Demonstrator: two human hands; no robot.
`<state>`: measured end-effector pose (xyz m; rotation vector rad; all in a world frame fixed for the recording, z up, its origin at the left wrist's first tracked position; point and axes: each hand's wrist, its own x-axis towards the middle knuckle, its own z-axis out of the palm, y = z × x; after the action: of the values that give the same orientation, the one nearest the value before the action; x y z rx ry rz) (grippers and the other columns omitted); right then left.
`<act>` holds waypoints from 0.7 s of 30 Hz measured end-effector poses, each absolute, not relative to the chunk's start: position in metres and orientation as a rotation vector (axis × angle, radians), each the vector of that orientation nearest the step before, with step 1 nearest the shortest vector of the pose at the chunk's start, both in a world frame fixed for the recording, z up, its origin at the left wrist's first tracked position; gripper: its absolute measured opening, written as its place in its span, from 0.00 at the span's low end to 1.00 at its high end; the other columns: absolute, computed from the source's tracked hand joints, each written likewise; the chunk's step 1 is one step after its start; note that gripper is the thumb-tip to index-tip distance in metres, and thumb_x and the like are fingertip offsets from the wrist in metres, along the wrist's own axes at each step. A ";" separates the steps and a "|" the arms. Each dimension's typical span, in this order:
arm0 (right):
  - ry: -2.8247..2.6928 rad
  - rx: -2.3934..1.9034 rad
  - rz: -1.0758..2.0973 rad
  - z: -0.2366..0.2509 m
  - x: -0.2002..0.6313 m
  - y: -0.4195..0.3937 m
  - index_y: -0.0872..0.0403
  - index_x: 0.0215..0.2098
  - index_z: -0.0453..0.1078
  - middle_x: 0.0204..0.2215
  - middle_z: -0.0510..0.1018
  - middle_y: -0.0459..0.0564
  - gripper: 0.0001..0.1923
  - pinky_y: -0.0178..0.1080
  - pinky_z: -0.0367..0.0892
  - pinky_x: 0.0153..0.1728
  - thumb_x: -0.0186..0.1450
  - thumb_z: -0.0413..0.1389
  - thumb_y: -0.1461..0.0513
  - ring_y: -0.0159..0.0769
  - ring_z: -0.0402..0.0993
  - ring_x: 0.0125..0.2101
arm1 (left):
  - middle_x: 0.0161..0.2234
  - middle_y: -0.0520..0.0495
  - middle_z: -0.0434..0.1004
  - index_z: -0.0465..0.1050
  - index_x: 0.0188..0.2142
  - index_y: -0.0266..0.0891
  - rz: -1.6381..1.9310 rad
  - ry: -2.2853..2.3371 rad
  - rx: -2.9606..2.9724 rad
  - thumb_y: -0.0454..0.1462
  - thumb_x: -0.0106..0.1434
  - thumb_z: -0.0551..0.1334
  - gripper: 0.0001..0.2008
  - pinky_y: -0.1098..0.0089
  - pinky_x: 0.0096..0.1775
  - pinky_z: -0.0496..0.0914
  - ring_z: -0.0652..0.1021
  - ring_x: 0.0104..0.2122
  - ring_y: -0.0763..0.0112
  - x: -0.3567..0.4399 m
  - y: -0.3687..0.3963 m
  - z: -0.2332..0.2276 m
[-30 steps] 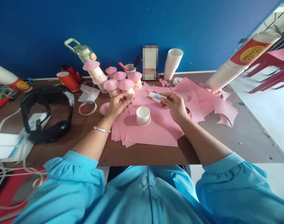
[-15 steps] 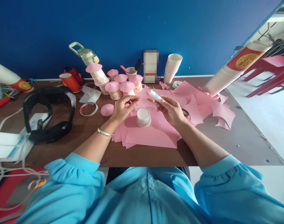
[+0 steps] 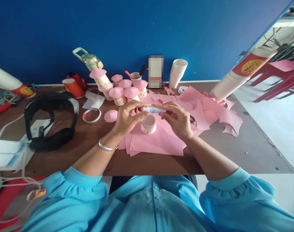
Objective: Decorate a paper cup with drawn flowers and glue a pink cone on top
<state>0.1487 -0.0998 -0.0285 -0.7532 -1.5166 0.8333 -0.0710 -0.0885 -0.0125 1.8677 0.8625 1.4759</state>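
A white glue stick with blue print lies level between my two hands, just above an upside-down paper cup. My right hand grips the stick's right part. My left hand pinches its left end with thumb and fingers. The cup stands on a stack of pink paper sheets. A small pink paper cone lies on the wood to the left of my left hand. Several cups topped with pink cones stand behind the hands.
Black headphones and white cables lie at the left. A red cup, a green jug, a pen cup and a stack of white cups line the blue wall. Cut pink paper scraps spread to the right.
My left hand moved right from beside the cup and took hold of the glue stick's end. The stick turned from tilted to level over the cup.
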 end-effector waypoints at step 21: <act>-1.688 -0.915 0.888 -0.035 0.154 -0.095 0.50 0.37 0.71 0.28 0.73 0.44 0.32 0.38 0.64 0.30 0.68 0.56 0.32 0.32 0.65 0.26 | 0.40 0.46 0.87 0.87 0.46 0.46 1.508 0.871 1.952 0.45 0.64 0.76 0.13 0.67 0.38 0.73 0.79 0.35 0.70 -0.075 -0.085 -0.019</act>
<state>0.1541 -0.0954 -0.0348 -0.9145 -1.6877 0.8877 -0.0752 -0.0848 -0.0191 1.9516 0.8711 1.5079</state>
